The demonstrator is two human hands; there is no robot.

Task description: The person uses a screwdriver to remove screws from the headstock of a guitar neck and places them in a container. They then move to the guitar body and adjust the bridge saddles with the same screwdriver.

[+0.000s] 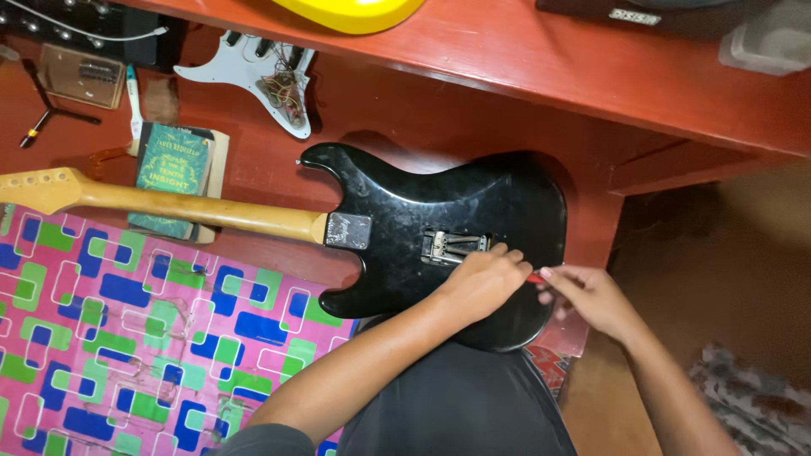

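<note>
Near: left hand [483, 280] fingers curled on black guitar body [473, 211] beside open spring cavity [454, 246]; right hand [591, 297] pinching red-handled tool [534, 277]. Far left: book [173, 173], white pickguard [253, 72].

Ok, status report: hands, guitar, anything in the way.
Left hand on black guitar body beside the open rear cavity. Right hand pinching a red-handled tool. Nothing blocking the cavity.

The slim red-handled tool [535, 277] shows only a sliver between the left hand [486, 283] and right hand [591, 300]; its tip is hidden under the left hand's fingers. The glossy black electric guitar body [439, 228] is covered along its lower edge by both forearms. The pale wooden guitar neck [169, 203] is cut off at the picture's left edge.
</note>
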